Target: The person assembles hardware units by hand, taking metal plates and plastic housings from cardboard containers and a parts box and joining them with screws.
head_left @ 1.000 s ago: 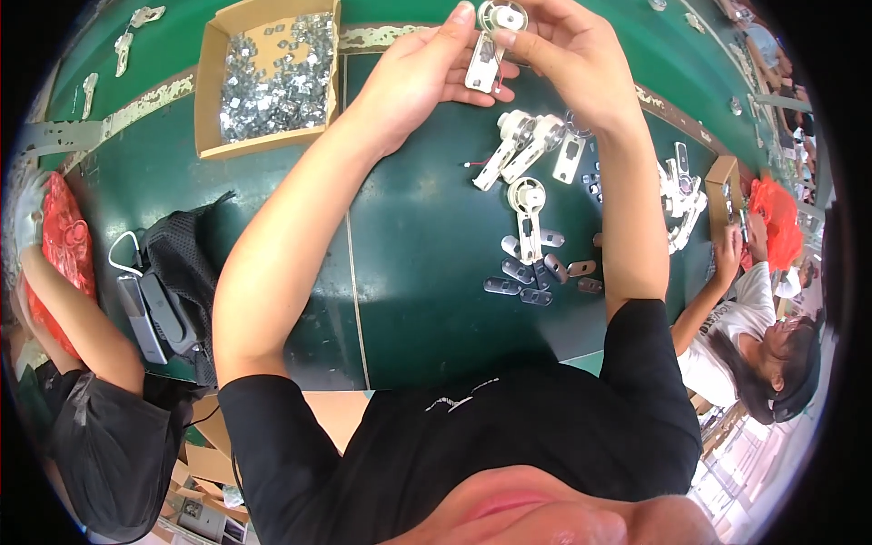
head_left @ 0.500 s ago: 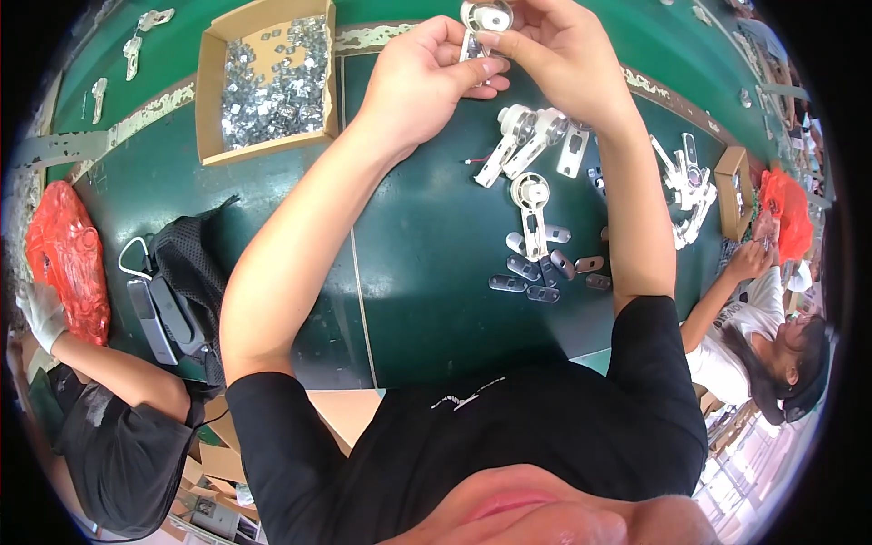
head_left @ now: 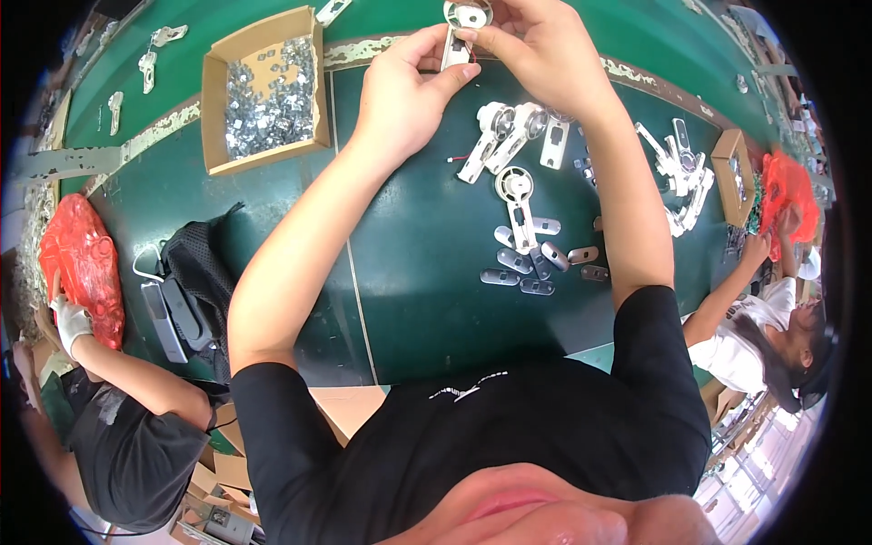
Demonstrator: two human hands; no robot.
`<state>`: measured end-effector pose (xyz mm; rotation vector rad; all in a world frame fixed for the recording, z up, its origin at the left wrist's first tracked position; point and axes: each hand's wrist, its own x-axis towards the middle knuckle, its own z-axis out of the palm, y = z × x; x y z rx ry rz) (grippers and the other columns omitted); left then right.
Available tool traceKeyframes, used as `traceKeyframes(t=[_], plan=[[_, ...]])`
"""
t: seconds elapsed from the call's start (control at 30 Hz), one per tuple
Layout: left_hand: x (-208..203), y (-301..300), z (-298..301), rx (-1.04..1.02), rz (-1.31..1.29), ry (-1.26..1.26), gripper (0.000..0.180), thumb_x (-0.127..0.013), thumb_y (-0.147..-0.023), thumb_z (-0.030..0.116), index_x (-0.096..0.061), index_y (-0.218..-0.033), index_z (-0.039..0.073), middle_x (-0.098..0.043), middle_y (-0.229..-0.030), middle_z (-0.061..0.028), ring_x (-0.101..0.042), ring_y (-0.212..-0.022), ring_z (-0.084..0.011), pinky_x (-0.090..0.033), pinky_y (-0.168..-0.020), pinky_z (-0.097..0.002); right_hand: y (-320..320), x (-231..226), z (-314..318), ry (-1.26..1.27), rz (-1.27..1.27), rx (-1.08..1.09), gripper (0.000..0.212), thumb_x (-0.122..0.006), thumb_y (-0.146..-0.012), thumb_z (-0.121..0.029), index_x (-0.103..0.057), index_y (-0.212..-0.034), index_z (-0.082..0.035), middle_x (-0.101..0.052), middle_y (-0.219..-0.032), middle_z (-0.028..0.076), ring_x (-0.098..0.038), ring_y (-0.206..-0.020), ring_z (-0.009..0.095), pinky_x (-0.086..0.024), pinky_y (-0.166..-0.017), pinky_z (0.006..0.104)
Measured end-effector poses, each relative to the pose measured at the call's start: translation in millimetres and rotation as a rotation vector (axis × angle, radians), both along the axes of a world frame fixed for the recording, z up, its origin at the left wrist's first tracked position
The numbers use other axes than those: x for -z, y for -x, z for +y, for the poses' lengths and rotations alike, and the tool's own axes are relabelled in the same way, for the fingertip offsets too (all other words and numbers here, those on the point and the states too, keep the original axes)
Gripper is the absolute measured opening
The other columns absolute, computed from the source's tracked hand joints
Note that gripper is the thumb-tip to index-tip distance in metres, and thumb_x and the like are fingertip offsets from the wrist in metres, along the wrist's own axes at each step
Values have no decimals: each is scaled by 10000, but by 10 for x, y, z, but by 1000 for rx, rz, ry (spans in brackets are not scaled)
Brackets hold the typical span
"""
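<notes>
At the far side of the table my left hand (head_left: 400, 95) is closed on the handle of a white fan housing (head_left: 457, 47), a round spoked head on a narrow handle. My right hand (head_left: 549, 54) grips the same piece just below its head, thumb across the front; its other fingers are partly hidden behind. A thin red wire shows beside the handle. Nearer to me lie more white fan housings (head_left: 516, 136), two with round parts fitted in their heads. One single fan housing (head_left: 520, 213) rests with its handle end among several grey oval plates (head_left: 514, 261).
A cardboard box (head_left: 213, 123) of small metal parts stands at the far left. Left of me are a black mesh bag (head_left: 195, 263) and a red plastic bag (head_left: 86, 272) under a co-worker's gloved hand. Rightward lie piled white parts (head_left: 690, 177), a small box (head_left: 732, 173) and another co-worker.
The whole view has shifted slightly. Both my hands still hold the fan housing; my left fingers have drawn back behind it. The right co-worker's hands have moved to a red bag.
</notes>
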<state>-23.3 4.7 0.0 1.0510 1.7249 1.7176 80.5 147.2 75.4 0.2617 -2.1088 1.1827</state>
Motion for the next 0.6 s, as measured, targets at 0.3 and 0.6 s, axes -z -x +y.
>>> traceKeyframes(t=[0.3, 0.6], plan=[[-59, -2, -47, 16, -13, 88, 477, -789, -889, 41, -671, -1351, 60, -742, -935, -24, -675, -815, -93, -562, -777, -252, -62, -87, -70, -113, -357, 276, 277, -710, -879, -11, -687, -1155, -11, -681, -952, 105, -649, -764, 168, -536, -722, 296], [-52, -41, 41, -120, 155, -14, 550, -734, -980, 202, -522, -1435, -22, -613, -1392, -173, -699, -1125, -200, -563, -959, -323, -215, 344, 927, -527, -299, 1057, 555, -790, -870, -249, -627, -1304, 56, -697, -1144, 285, -734, -976, 375, -561, -887, 439]])
